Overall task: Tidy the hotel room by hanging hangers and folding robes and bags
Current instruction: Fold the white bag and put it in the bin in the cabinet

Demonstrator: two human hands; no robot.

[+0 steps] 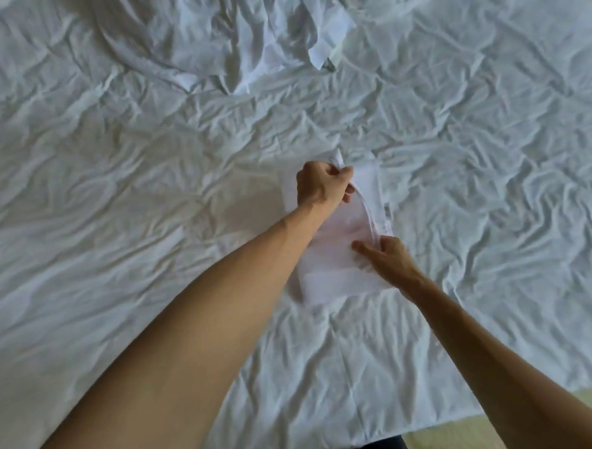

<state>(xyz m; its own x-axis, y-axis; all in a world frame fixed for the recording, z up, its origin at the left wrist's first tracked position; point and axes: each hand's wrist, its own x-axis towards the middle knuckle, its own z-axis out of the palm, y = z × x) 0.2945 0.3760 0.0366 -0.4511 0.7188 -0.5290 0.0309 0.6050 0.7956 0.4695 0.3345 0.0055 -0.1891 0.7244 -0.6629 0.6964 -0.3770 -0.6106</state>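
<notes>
The bag (337, 256), a thin white one already narrowed into a long strip, lies on the rumpled white bed (472, 146) near the near edge, a little right of centre, running from near to far. Judging by its shape, the lengthwise folds look done and the fold along its length is in hand, since the far end is lifted off the sheet while the near end stays flat. Farther off, toward the far side of the bed and left of centre, sits a crumpled heap of white cloth (230, 39) (robe or another bag, I cannot tell which), which seems not yet folded; no hangers show anywhere, so that part of the tidying cannot be judged from here. The left hand (323, 185) has its grip clamped on the far end of the bag, fingers curled into a fist with a tuft of the material sticking out above the knuckles. The right hand (389, 257) pins the bag's right edge nearer the person, fingers partly bent and the thumb seemingly pinching the raised fold, though how tightly it holds is hard to make out.
</notes>
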